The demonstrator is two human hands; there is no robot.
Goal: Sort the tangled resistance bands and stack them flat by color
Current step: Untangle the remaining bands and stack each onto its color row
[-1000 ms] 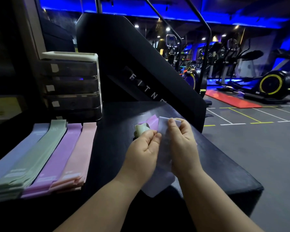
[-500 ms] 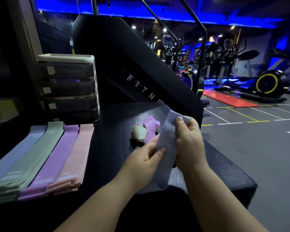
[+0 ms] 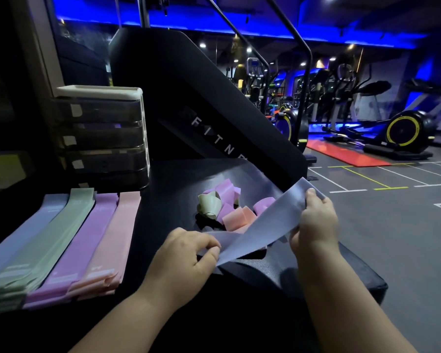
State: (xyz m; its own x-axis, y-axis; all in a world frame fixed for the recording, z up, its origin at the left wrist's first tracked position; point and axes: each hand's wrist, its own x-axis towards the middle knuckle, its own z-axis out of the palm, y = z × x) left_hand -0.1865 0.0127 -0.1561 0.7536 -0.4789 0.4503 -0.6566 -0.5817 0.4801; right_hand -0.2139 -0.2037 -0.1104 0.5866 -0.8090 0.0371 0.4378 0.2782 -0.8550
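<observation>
So that it can stack flat, likely, left grip (image 3: 189, 253) and right grip (image 3: 313, 220) each pinch an end of the blue band (image 3: 260, 225), taut beside the tangle (image 3: 227, 207) mid-table (image 3: 168, 200); stacks (image 3: 69, 245) line the left edge.

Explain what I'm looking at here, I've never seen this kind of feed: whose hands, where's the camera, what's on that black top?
There is no machine: a person works with bare hands, filmed by one camera on their head, looking forward and down. The left hand pinches the near end of a flat blue-grey resistance band; the right hand grips its far end. Behind it, on the black surface, lies a tangle of pale green, lilac and pink bands. To the left lie sorted piles side by side: a blue-grey stack, a green stack, a purple stack and a pink stack. A dark drawer unit stands behind them.
</observation>
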